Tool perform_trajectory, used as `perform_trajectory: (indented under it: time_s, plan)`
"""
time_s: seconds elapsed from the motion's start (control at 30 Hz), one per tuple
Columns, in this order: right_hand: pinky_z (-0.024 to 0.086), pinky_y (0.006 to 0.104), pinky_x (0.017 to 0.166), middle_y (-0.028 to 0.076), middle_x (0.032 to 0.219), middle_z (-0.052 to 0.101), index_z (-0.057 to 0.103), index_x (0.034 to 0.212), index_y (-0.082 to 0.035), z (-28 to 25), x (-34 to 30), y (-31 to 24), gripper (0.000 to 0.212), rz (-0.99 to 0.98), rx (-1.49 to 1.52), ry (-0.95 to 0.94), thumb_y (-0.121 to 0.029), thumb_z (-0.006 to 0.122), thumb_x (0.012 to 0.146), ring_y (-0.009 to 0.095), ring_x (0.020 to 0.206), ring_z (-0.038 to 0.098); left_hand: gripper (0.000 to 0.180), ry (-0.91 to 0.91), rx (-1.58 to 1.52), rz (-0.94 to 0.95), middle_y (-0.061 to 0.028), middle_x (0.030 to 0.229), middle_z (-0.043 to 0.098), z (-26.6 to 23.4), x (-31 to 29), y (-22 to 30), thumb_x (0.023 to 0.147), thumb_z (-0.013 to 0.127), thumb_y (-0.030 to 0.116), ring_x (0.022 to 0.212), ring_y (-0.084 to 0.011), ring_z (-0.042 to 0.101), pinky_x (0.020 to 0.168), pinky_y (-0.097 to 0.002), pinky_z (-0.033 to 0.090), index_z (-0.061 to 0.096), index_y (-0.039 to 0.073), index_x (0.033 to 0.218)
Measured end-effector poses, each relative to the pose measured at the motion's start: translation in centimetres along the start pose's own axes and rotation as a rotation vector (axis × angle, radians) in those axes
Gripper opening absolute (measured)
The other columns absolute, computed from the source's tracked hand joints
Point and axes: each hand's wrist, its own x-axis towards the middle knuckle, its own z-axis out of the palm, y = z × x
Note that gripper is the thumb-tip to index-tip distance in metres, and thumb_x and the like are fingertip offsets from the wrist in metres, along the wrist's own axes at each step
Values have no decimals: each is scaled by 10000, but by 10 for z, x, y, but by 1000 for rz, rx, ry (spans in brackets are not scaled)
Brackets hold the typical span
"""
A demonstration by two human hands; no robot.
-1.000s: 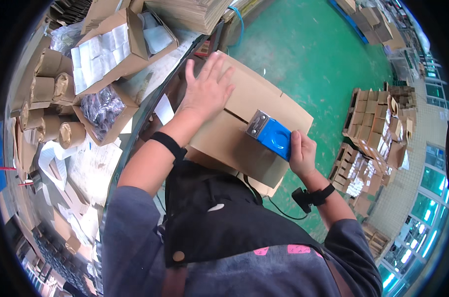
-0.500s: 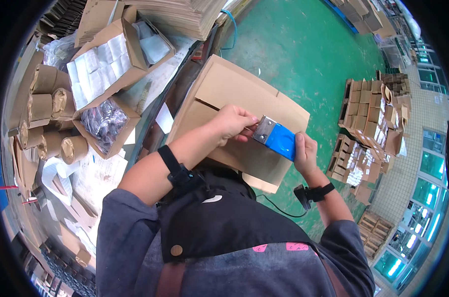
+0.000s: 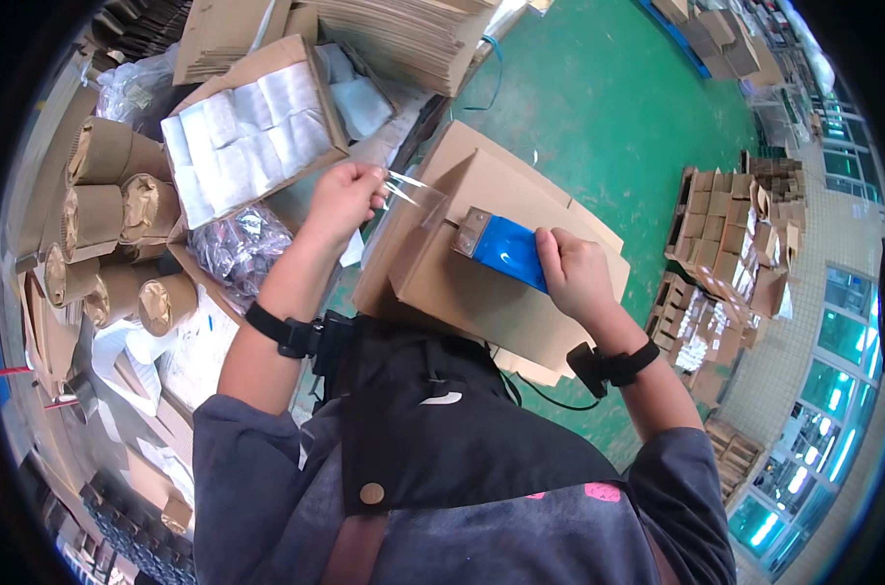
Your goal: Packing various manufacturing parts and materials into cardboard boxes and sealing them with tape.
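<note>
My right hand [image 3: 576, 273] is wrapped round the blue end of a handheld tape dispenser [image 3: 511, 250] with a metal head. The dispenser is over the top of a brown cardboard box [image 3: 496, 307] in front of my body. Left of it, my left hand [image 3: 348, 203] is closed in a pinch on the end of a strip of clear tape [image 3: 420, 191]. The strip stretches from my fingers toward the dispenser's metal head, glinting where it catches light. Its middle part is hard to see against the cardboard.
On the bench at left stand an open carton of white wrapped packs [image 3: 242, 127], a box of clear plastic bags [image 3: 237, 249] and several brown paper-wrapped rolls [image 3: 96, 219]. Flat cardboard sheets [image 3: 403, 34] are stacked behind. Loaded pallets [image 3: 720, 224] stand on the green floor at right.
My left hand has moved left, away from the dispenser, and a length of clear tape now shows. The dispenser has shifted left with my right hand, and the box's raised panel looks different.
</note>
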Motion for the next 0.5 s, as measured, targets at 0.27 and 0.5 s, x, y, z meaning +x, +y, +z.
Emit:
perform_trajectory:
  time_s: [0.27, 0.5]
  plan:
    - [443, 494, 543, 236, 572, 538, 560, 691, -9, 6, 14, -13, 403, -1, -95, -33, -275, 457, 975, 427, 555, 562, 215, 48, 265, 88, -100, 794, 643, 33, 45, -108, 912, 576, 231, 752, -227, 619, 679, -354, 494, 638, 30, 960]
    - [403, 467, 507, 217, 544, 483, 517, 697, -7, 5, 14, -11, 386, 15, -89, -55, -243, 428, 989, 420, 528, 528, 294, 193, 137, 45, -179, 1187, 573, 83, 47, -166, 936, 550, 327, 1176, -298, 503, 982, -412, 374, 562, 73, 1083]
